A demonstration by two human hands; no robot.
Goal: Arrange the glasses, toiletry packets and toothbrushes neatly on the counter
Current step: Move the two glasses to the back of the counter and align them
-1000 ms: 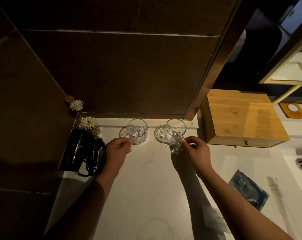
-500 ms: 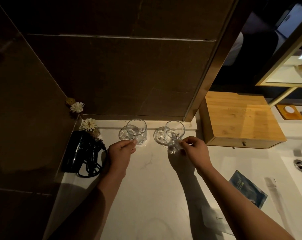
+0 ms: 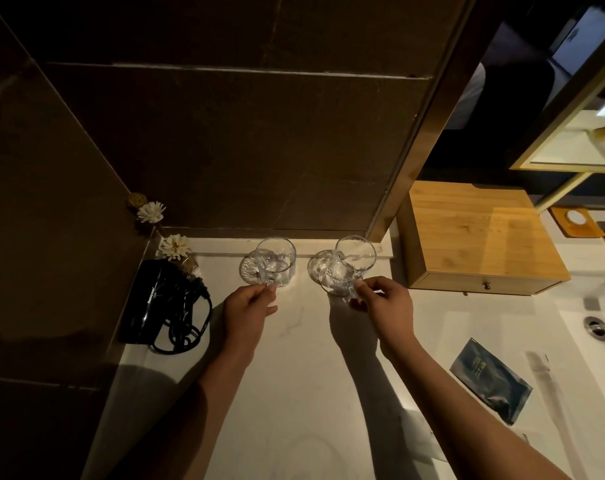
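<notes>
Two clear glasses stand at the back of the white counter (image 3: 294, 368). The left glass (image 3: 276, 259) sits upright on a round coaster (image 3: 248, 270); my left hand (image 3: 247, 311) pinches its near base with thumb and forefinger. The right glass (image 3: 351, 263) is tilted toward me over its coaster (image 3: 316, 266), and my right hand (image 3: 385, 306) grips its base. A dark blue toiletry packet (image 3: 489, 379) lies flat to the right, near a pale wrapped toothbrush (image 3: 545, 375).
A black hair dryer (image 3: 155, 303) with coiled cord lies at the left. White flowers (image 3: 176, 245) stand in the back left corner. A wooden drawer box (image 3: 477, 237) sits right of the glasses, the sink (image 3: 595, 327) beyond it. Dark wall tiles close the back.
Both hands have slid slightly back toward me along the glass bases. The right glass leans more toward me than a second ago.
</notes>
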